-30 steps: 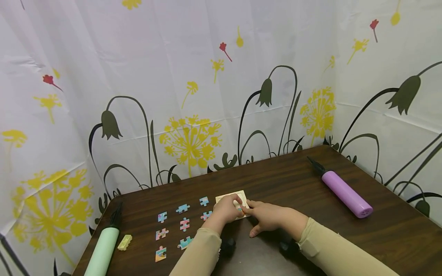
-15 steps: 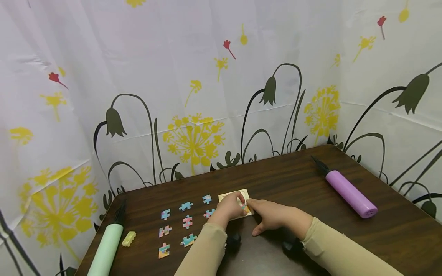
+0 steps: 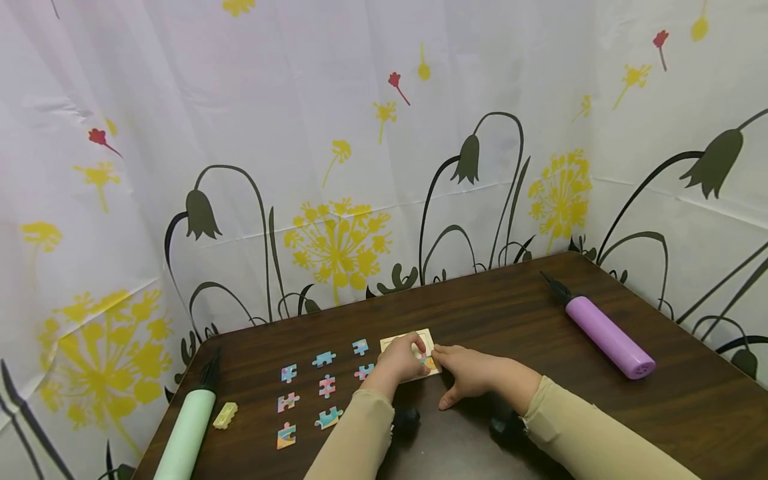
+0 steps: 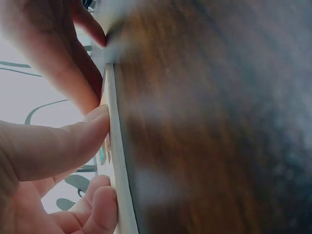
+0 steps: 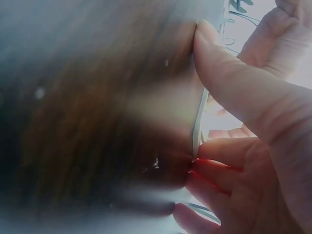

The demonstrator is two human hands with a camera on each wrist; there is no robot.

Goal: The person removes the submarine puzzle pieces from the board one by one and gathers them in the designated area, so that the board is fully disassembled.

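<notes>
A pale wooden puzzle tray lies flat on the dark table, partly covered by my left hand. An orange-and-blue puzzle piece shows inside its frame. In the left wrist view, my left thumb presses down at the tray and the other fingertips rest on it. My right hand meets the tray's right edge with its fingertips. Its thumb is spread out and touches the table. The part of the tray under my left palm is hidden.
Several loose jigsaw pieces lie in rows left of the tray. Farther left are a yellow block and a green hand pump. A purple hand pump lies at the right. A patterned curtain hangs behind the table.
The head view has shifted slightly. My left fingers have moved a little off the piece, so more of it shows; since half a second ago both hands have stayed nearly still.
</notes>
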